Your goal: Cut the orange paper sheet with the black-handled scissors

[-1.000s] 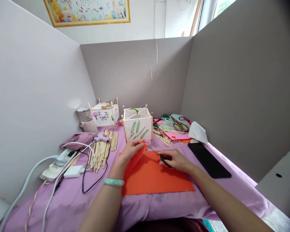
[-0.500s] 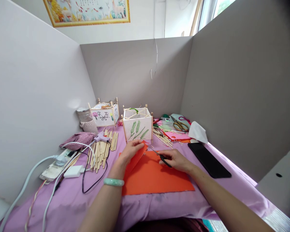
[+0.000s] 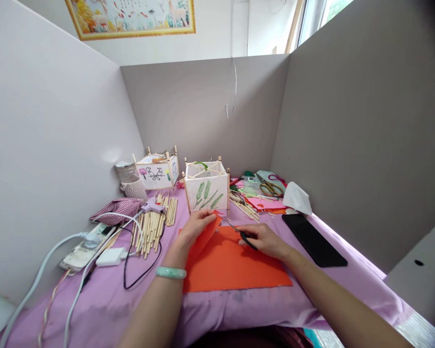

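My left hand [image 3: 200,223] pinches a folded piece of orange-red paper [image 3: 205,239], raised at a slant. In my right hand [image 3: 264,240] is a small pair of black-handled scissors [image 3: 247,239], fingers closed round the handles. Their thin blades point up and left, close to the upper edge of the held paper; whether they touch it is too small to tell. Beneath both hands lies a large orange-red sheet [image 3: 235,270] on the purple cloth. Just beyond my left hand stands a white box lantern [image 3: 206,191] with a stick frame and green plant drawings.
Wooden sticks [image 3: 150,232], a glue gun [image 3: 152,206] and a power strip [image 3: 80,249] with cables lie left. A second decorated box [image 3: 155,174] and a jar [image 3: 130,180] stand behind. Rightward are gold-handled scissors [image 3: 270,187], paper scraps [image 3: 263,204] and a black phone [image 3: 313,240].
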The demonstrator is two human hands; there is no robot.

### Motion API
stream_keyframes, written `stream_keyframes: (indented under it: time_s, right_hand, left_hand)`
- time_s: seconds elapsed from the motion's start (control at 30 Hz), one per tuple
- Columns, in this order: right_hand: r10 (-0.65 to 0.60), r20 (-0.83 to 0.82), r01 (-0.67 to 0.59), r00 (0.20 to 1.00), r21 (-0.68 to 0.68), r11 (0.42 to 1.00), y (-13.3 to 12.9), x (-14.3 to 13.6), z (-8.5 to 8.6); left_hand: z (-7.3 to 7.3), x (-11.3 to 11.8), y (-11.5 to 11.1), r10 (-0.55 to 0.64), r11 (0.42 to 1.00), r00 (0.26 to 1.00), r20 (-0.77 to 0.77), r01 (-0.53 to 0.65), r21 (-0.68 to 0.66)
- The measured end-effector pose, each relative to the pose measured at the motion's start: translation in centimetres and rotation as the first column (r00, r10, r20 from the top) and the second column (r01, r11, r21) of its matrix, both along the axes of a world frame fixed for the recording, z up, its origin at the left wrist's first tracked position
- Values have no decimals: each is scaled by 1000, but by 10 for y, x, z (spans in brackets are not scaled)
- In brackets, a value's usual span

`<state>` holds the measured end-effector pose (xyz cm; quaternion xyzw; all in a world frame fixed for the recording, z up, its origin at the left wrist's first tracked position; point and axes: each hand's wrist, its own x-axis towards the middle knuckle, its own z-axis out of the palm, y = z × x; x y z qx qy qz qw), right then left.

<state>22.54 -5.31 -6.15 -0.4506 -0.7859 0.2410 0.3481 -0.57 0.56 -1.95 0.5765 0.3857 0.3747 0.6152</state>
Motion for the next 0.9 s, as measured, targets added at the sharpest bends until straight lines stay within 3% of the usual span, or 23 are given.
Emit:
stream_keyframes:
  time_s: [0.9]
  right_hand:
    - [59, -3, -59, 998, 40, 997, -1, -1, 1]
  left_hand:
    - [-4, -1, 1, -26, 997, 996, -89, 33, 77]
